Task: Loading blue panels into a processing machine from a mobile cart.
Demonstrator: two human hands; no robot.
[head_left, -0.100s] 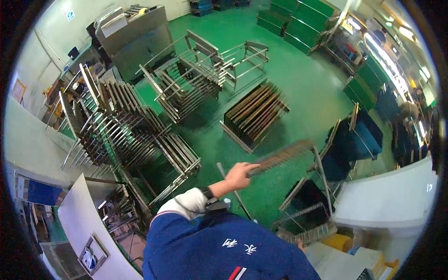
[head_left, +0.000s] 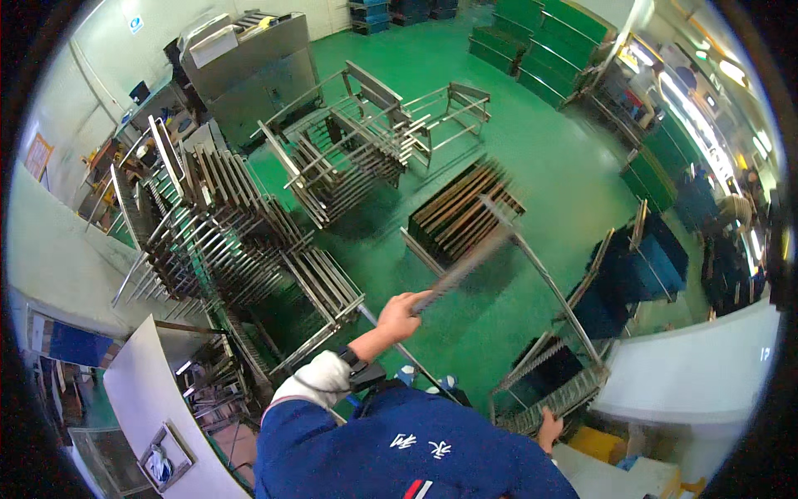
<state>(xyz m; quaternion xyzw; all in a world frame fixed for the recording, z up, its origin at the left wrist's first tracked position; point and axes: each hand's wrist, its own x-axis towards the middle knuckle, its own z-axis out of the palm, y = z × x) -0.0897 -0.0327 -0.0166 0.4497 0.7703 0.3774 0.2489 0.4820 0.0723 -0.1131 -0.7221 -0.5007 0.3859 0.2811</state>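
You are holding a grey metal rack with long notched bars and thin tubular rails (head_left: 465,268) between your two hands, and it is hanging tilted above the glossy green floor (head_left: 573,187). Your left hand (head_left: 399,319) is grasping the near end of one notched bar, its fingers closing round the metal. Your right hand (head_left: 549,431) is gripping the other notched bar, lower and near your body; its fingers are partly hiding behind it.

As far as one can judge, the picking-up is done and the rack is riding in your grasp, while the setting-down is not yet done; how many are remaining to handle, the view is not showing.

Beyond the rack, a low row of brown-edged slatted bars (head_left: 461,214) is standing on the floor. Silver tubular metal frames (head_left: 353,158) are standing farther off, and a dense stack of notched metal racks (head_left: 224,224) is filling the left side.
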